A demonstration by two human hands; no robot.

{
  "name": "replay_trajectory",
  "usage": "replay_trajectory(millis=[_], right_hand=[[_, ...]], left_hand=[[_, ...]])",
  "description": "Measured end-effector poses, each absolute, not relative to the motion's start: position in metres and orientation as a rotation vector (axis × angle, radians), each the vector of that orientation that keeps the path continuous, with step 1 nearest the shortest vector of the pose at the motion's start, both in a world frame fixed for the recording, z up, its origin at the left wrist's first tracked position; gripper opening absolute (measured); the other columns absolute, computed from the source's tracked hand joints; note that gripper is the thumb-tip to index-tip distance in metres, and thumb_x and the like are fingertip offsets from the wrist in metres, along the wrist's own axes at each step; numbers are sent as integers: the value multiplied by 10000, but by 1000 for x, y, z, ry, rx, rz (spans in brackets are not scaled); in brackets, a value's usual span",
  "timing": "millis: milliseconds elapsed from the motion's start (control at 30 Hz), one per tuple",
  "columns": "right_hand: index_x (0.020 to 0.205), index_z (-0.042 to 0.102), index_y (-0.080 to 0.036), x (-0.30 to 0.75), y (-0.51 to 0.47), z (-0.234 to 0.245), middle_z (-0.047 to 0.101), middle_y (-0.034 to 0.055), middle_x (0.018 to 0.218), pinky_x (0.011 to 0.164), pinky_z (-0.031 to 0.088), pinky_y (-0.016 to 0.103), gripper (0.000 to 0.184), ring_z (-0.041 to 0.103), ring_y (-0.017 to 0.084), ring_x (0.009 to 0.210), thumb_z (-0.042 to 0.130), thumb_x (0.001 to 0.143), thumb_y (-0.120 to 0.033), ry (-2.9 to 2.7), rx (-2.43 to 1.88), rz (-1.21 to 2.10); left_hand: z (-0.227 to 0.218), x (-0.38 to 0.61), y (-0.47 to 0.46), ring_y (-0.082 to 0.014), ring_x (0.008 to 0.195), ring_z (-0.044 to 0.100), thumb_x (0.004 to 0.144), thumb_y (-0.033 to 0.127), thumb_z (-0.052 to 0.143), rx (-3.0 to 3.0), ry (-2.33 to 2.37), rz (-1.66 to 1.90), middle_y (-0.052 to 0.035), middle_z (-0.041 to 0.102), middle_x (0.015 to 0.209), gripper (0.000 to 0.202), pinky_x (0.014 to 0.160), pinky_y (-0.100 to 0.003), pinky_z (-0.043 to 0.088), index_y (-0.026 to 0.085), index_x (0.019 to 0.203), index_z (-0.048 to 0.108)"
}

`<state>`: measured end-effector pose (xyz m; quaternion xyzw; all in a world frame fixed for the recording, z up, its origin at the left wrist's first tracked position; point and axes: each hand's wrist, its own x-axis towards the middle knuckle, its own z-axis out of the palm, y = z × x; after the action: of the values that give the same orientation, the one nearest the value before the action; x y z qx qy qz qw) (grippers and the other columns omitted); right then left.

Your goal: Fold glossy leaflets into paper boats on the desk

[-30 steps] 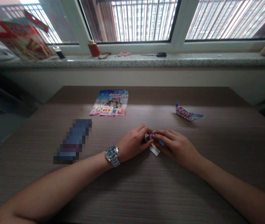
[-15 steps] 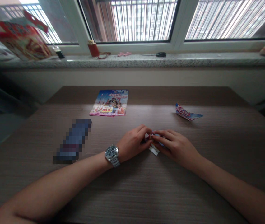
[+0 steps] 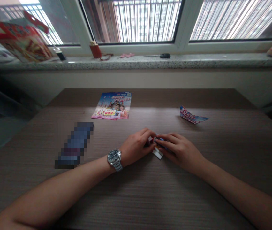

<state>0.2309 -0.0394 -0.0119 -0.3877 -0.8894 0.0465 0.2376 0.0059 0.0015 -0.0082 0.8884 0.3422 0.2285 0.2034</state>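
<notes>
Close together near the middle of the table, both hands work on a small folded piece of printed paper [image 3: 158,154]. My left hand [image 3: 137,143], with a metal watch [image 3: 114,156] on the wrist, pinches its left side between thumb and fingers. From the right, my right hand [image 3: 179,147] presses its fingers on the top of the paper, thumb below. A white strip shows at the near end; the rest is mostly covered by fingers. Beyond the right hand lies a folded colourful paper [image 3: 193,118] with one end raised.
A stack of printed flyers [image 3: 114,107] lies at the back left of the wooden table [image 3: 131,198]. Nearer left is a pixelated dark phone-like object [image 3: 76,143]. On the granite sill [image 3: 136,63] stand a red packet [image 3: 28,41], a small red container [image 3: 95,50] and a black-handled tool [image 3: 165,55].
The fingers of my right hand have shifted slightly on the folded paper. Otherwise the hands and the things on the table stay where they were.
</notes>
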Motion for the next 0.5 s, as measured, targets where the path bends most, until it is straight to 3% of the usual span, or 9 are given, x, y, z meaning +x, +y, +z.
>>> replay_trajectory(millis=[200,400,500], right_hand=[[1250,682,-180,231,-39,-11,677,136,1263,940,543,459,303,612,268,1086,555,990,-268,-2431,-1079,180],[1250,669,-214,236,-37,-16,697,113,1237,932,550,432,291,633,246,1099,573,976,-240,-2356,-1034,302],[1175,689,-213,241,-36,-17,707,103,1211,928,551,401,235,653,229,1078,561,978,-213,-2293,-1047,345]], left_hand=[[-9,5,2,-173,911,646,921,220,636,2485,948,650,-45,642,1078,220,806,-287,522,202,1133,578],[-7,5,1,-159,848,644,921,233,657,2463,922,659,-27,665,999,261,763,-272,519,202,1169,580],[-5,4,1,-180,920,645,940,272,647,2502,889,663,-41,680,1036,256,827,-303,527,199,1181,600]])
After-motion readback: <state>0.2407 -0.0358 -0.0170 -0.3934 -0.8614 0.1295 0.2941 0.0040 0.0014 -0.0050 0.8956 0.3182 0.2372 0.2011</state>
